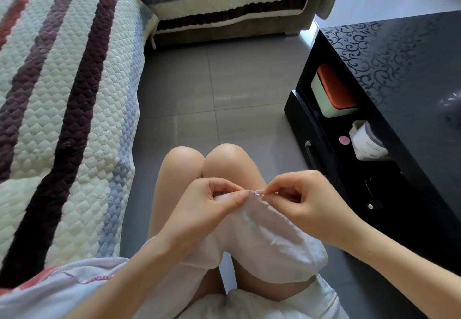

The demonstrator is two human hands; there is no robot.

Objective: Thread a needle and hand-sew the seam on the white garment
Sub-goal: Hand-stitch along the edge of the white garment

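Two containers sat in the black table's open shelf at right: an orange-lidded box farther, a white tub nearer. A striped sofa lay left. The white garment draped over the knees; the left hand pinched its far edge, and the right hand pinched the needle just beside.

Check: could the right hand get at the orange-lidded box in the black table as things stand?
Probably not freely: the right hand pinches the needle, though the orange-lidded box sits unblocked in the open shelf.
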